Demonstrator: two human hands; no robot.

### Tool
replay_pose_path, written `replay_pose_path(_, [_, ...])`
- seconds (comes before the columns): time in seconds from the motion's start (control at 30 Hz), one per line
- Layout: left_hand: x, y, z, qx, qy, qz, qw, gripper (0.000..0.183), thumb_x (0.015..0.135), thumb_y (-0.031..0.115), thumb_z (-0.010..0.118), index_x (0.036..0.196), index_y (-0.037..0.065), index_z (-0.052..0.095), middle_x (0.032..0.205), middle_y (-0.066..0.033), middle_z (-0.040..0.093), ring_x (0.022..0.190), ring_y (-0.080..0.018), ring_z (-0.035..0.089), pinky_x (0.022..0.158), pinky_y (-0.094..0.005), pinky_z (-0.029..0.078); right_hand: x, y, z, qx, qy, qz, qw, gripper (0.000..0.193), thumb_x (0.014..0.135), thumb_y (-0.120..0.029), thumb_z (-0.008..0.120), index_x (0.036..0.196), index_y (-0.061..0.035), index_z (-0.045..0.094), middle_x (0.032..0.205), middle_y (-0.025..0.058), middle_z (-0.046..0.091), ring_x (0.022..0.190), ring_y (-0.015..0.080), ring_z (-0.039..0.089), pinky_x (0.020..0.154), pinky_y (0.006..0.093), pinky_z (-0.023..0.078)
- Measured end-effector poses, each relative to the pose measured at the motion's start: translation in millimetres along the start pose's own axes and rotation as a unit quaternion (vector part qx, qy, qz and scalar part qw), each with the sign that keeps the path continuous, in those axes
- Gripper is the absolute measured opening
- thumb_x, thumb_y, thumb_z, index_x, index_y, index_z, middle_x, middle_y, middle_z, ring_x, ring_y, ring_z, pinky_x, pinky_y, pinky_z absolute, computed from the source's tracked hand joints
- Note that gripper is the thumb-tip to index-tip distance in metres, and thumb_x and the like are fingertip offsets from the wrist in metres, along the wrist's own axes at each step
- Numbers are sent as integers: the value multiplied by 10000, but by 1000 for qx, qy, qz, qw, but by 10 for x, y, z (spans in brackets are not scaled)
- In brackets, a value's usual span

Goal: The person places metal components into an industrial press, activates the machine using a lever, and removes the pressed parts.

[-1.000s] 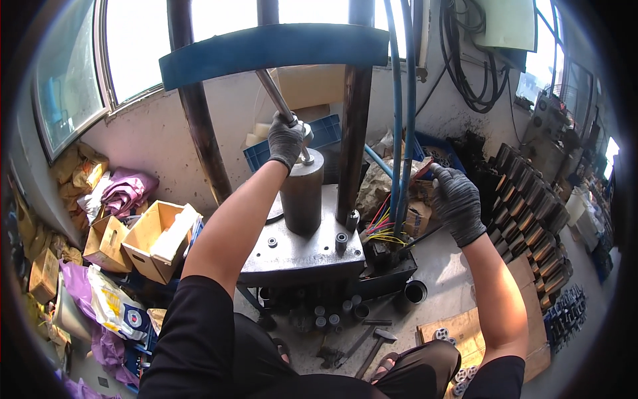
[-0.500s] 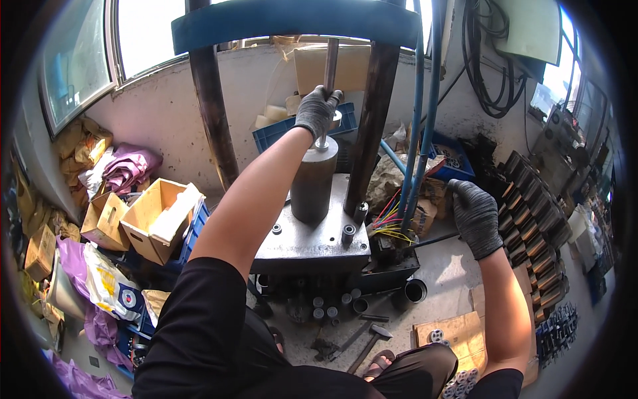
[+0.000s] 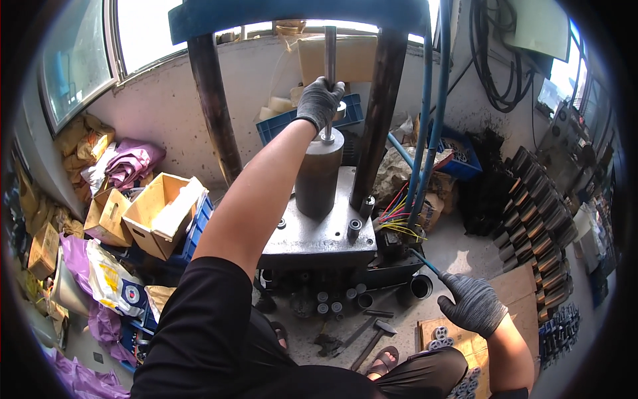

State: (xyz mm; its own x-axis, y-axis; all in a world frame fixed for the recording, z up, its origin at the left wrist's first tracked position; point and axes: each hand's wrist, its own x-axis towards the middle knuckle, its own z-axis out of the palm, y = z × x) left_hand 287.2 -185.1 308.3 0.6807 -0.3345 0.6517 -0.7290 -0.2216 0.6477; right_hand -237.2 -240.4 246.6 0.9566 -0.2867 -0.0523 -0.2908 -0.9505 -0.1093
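Observation:
My left hand [image 3: 320, 103], in a grey glove, is closed around an upright metal rod [image 3: 330, 53]. Beneath it, the rod's lower end meets the top of a dark metal cylinder [image 3: 317, 179]. A light round piece [image 3: 340, 110] shows beside my fingers, partly hidden. The cylinder stands upright on the steel plate [image 3: 312, 243] of a press, between its two dark columns [image 3: 216, 106]. Low on the right, my right hand [image 3: 473, 302], gloved too, is closed palm-down over the end of a thin blue lever [image 3: 425, 261] by the press base.
A blue crossbeam [image 3: 299, 20] spans the columns. Blue hoses [image 3: 428, 120] and coloured wires [image 3: 399, 223] run beside the right column. A hammer [image 3: 373, 342] and small metal cups [image 3: 323, 308] lie on the floor. Metal tubes [image 3: 538, 226] are stacked right; cardboard boxes [image 3: 159, 216] stand left.
My right hand has come down from beside the hoses to the blue lever low on the right. My left hand stays on the rod. The whole view has shifted slightly.

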Motion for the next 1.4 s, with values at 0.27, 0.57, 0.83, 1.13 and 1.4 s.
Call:
replay_pose_path(0.27, [-54,67,-35,1,-16,-33,999,438,1008,443,646,1101,21,716,992,-224,767,990,-396,734,919,-478,560,-82,8,51,17,-58,7,998,460,914,-402,692,1261,-100,692,907,200,748,846,413,724,784,516,579])
replay_pose_path(0.57, [-93,131,-58,-9,-22,-31,999,446,1002,451,637,1100,24,719,1009,-225,769,994,-390,738,933,-478,560,-468,-83,470,46,-120,54,990,343,949,-382,611,920,-73,756,848,179,736,857,405,721,816,502,580])
replay_pose_path(0.83, [-63,48,-40,12,10,-10,1000,395,1001,398,683,968,5,708,851,-173,767,826,-318,751,826,-412,576,-447,-39,524,70,-83,34,993,322,965,-357,595,967,-78,755,907,176,746,863,403,719,816,493,584])
replay_pose_path(1.13, [-5,19,18,-11,11,-12,1000,405,999,411,693,970,7,706,834,-163,760,806,-306,741,815,-406,574,-493,57,616,-19,-141,0,990,199,921,-251,644,939,-75,734,873,165,707,822,396,699,742,490,575])
replay_pose_path(1.4, [-76,93,-57,-6,-29,-34,999,443,1016,447,620,1100,25,727,1008,-215,775,994,-378,744,947,-468,558,-484,-26,518,41,-51,29,997,253,978,-312,614,938,-88,723,895,164,718,837,396,715,755,500,577])
